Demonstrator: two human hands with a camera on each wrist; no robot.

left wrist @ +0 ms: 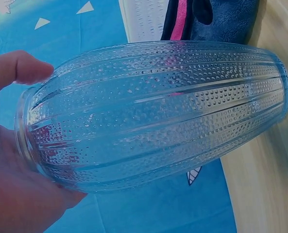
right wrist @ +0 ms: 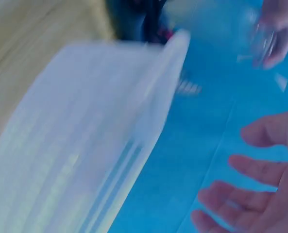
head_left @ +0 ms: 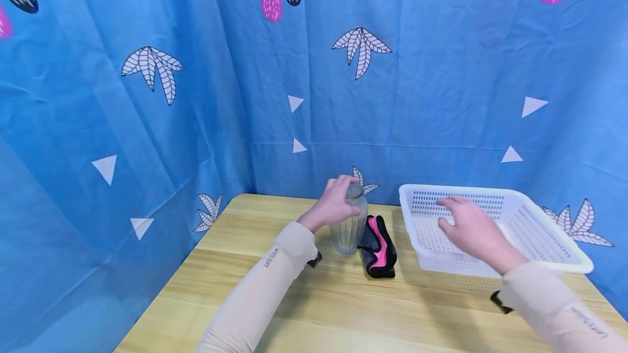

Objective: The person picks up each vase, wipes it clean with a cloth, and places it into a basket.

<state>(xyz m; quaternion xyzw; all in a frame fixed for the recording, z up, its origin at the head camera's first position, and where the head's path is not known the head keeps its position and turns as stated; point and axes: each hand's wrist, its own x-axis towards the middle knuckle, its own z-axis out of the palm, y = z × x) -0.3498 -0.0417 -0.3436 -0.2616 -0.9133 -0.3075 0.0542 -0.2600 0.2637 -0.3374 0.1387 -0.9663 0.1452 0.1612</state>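
Note:
A clear ribbed glass vase [head_left: 349, 227] with a dimpled surface stands on the wooden table. My left hand [head_left: 336, 204] grips it round the neck from above; in the left wrist view, thumb and fingers lie on either side of the vase's [left wrist: 158, 116] rim. Just right of the vase is a folded dark fabric item [head_left: 379, 247] with a pink band and black edging. Over the white plastic basket [head_left: 495, 271] hangs my right hand [head_left: 473, 230], holding nothing, its fingers [right wrist: 258, 170] spread and loosely bent in the right wrist view.
The basket, with slotted walls, takes up the right side of the table [head_left: 235, 271]. A blue patterned curtain [head_left: 314, 80] hangs behind and along the left side, close to the table's back edge.

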